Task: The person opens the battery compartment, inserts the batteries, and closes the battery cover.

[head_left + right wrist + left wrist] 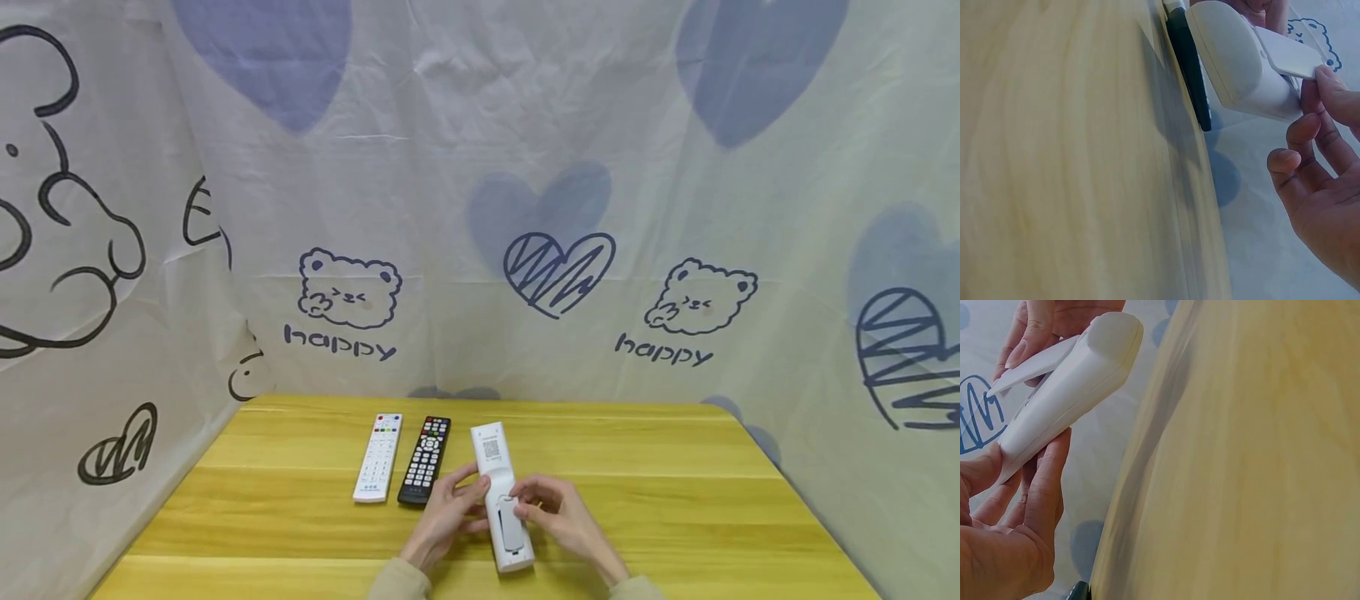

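Note:
A white remote control [492,467] is held back side up over the table, its label and battery cover showing. My left hand [447,510] grips its left edge, thumb on one side and fingers beneath, as the left wrist view shows. My right hand [557,512] pinches the end of the white battery cover [1291,55] between thumb and index finger. One end of the cover is lifted off the remote's back, leaving a dark gap, while its other end still meets the body. The remaining right fingers are curled loosely under it.
To the left on the wooden table [675,467] lie a white remote [378,458] and a black remote [425,461], side by side with buttons up. A printed curtain [450,358] hangs behind the table and at both sides.

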### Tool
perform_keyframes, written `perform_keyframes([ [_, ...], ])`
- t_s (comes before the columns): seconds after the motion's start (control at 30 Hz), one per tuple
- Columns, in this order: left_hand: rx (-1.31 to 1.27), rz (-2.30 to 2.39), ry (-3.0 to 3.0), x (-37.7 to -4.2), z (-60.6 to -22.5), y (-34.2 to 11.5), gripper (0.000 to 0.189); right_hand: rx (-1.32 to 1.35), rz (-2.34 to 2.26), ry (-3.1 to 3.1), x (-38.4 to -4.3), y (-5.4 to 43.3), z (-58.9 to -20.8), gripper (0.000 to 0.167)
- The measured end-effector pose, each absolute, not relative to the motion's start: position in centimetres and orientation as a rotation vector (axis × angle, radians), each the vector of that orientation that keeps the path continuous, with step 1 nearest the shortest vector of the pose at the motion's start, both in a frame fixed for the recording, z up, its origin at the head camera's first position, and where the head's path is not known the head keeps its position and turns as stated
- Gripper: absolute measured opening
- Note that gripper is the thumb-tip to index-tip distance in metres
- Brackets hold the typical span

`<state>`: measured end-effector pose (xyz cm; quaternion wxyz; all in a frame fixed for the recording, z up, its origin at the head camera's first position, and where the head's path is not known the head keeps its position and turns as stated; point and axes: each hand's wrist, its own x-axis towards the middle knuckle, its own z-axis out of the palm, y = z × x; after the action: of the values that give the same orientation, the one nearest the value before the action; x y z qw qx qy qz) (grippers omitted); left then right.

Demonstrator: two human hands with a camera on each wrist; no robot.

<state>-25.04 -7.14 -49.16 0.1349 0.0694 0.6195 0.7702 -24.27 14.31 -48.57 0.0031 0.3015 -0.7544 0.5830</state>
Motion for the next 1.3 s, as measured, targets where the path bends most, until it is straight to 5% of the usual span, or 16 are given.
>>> perform_keyframes([
  [0.87,0.251,2.237,1.784,-25.02,-48.97,-7.12,0.059,0.827,1.544,-2.445,-23.92,13.63,-48.29,0.011],
  [1.3,0.294,2.206,1.822,-25.04,-48.85,-7.03,0.058,0.614,1.642,-2.542,-23.71,13.35,-47.75,0.018],
])
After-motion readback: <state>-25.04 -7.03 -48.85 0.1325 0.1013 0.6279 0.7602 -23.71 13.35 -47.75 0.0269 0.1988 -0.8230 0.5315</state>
